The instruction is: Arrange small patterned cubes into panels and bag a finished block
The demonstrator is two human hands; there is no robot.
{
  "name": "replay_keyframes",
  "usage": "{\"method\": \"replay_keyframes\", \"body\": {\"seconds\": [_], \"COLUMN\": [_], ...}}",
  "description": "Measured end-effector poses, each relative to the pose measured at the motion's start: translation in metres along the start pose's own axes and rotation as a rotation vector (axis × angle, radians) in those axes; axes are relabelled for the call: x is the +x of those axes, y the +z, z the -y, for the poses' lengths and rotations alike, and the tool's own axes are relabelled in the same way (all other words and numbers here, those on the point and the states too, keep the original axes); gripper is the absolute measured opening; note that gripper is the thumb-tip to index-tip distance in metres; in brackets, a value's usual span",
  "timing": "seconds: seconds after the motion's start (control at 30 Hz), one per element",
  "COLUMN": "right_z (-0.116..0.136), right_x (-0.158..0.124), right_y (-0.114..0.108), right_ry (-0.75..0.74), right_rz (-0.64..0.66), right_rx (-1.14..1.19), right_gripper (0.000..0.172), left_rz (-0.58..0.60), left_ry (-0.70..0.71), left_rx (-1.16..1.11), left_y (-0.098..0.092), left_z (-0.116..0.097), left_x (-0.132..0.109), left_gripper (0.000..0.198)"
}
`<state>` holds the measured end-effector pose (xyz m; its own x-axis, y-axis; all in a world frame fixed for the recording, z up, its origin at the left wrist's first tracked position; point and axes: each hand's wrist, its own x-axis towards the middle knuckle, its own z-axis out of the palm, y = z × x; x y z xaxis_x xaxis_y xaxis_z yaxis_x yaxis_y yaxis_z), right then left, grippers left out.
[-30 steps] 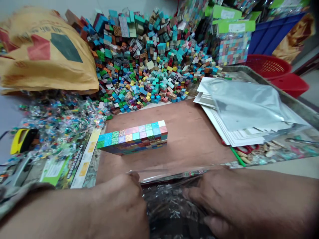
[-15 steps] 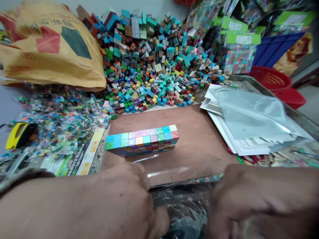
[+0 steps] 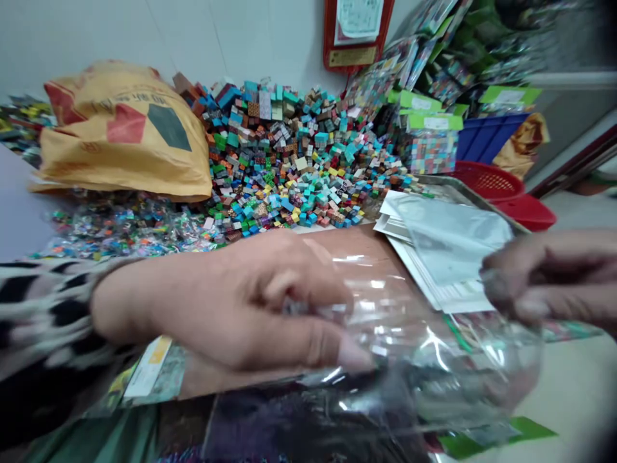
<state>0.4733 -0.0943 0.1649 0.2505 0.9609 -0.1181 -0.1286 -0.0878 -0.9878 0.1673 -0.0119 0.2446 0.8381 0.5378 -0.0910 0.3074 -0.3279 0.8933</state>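
Note:
A clear plastic bag (image 3: 434, 366) stretches in shiny folds between my hands, above the front edge of the brown board (image 3: 357, 241). Its left part lies in the grip of my left hand (image 3: 260, 302), thumb toward me and fingers curled. At the right end, my right hand (image 3: 549, 276) pinches the bag's edge between thumb and fingers, slightly blurred. The row of colourful printed blocks on the board is hidden behind my left hand and forearm.
Small colourful blocks (image 3: 299, 167) are heaped at the back beside a yellow sack (image 3: 130, 135). White cards under a clear sleeve (image 3: 448, 244) lie right. Behind them stand red baskets (image 3: 486, 183) and filled bags with green headers (image 3: 434, 145). Small wrapped pieces (image 3: 130, 222) spread left.
Both hands have risen from the near edge, and the right hand has moved away to the right. The plastic bag is now spread between them. The view has tilted up.

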Motion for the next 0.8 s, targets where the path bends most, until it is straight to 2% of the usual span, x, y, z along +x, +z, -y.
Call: {"method": "replay_keyframes", "body": {"seconds": [0.03,0.07,0.13,0.23,0.37,0.5,0.6,0.7,0.77,0.8], "right_z": [0.005,0.008,0.005,-0.011,-0.029,-0.046,-0.067,-0.088,-0.097,-0.1], "right_x": [0.01,0.018,0.029,0.031,0.01,-0.029,-0.062,-0.085,-0.092,-0.093], "right_y": [-0.001,-0.001,-0.002,-0.014,-0.054,-0.09,-0.09,-0.069,-0.054,-0.048], "right_ry": [-0.048,-0.14,-0.221,-0.191,-0.155,-0.041,0.131,0.328,0.368,0.357], "right_rz": [0.11,0.109,0.006,-0.155,-0.387,-0.498,-0.498,-0.287,-0.195,-0.192], "right_rx": [-0.16,-0.216,-0.206,-0.077,0.075,0.241,0.403,0.564,0.614,0.62], "right_gripper": [0.031,0.029,0.031,0.036,0.027,0.037,0.046,0.052,0.048,0.038], "left_rz": [0.067,0.081,0.061,-0.044,-0.163,-0.205,-0.221,-0.199,-0.165,-0.137], "left_ry": [-0.005,-0.009,-0.005,0.049,0.077,0.073,0.051,0.047,0.029,0.001], "left_rx": [-0.034,-0.071,-0.151,-0.291,-0.439,-0.536,-0.567,-0.592,-0.611,-0.619], "left_y": [-0.001,0.001,0.011,0.033,0.058,0.074,0.086,0.099,0.107,0.109], "left_z": [-0.002,-0.002,0.006,0.024,0.041,0.049,0.054,0.059,0.061,0.061], "left_x": [0.01,0.02,0.039,0.065,0.097,0.122,0.137,0.149,0.154,0.156], "left_gripper": [0.028,0.029,0.032,0.035,0.036,0.038,0.038,0.036,0.035,0.035]}}
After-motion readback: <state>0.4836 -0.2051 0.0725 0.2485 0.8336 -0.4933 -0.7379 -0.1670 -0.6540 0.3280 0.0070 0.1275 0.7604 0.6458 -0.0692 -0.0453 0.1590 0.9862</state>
